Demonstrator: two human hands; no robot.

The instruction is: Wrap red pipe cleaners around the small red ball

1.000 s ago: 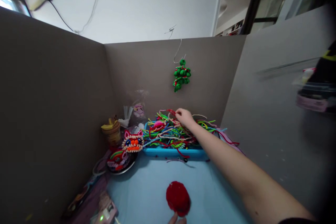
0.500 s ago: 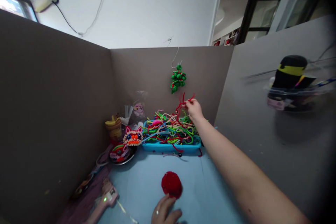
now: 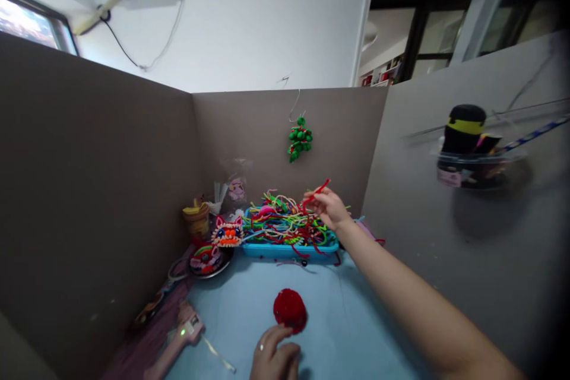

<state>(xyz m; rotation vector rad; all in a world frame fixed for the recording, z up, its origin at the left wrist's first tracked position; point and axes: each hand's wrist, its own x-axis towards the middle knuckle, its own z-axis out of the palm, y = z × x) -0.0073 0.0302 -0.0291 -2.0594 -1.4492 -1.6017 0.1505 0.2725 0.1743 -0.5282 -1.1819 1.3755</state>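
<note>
The right hand (image 3: pixel 328 209), at one o'clock from the red disc (image 3: pixel 289 307), pinches a red fuzzy stem (image 3: pixel 316 191) near the blue tray's (image 3: pixel 289 251) two o'clock corner. The left hand (image 3: pixel 274 354), half curled, meets the disc's six o'clock edge, whether gripping I cannot tell; blue mat (image 3: pixel 351 320) gives room toward twelve and three.

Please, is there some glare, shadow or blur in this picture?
Head view: glare whitens the window; head view: a soft shadow falls below the bin on the right panel; head view: the right edge sinks into black; head view: stems in the tray look soft, hard to separate.
</note>
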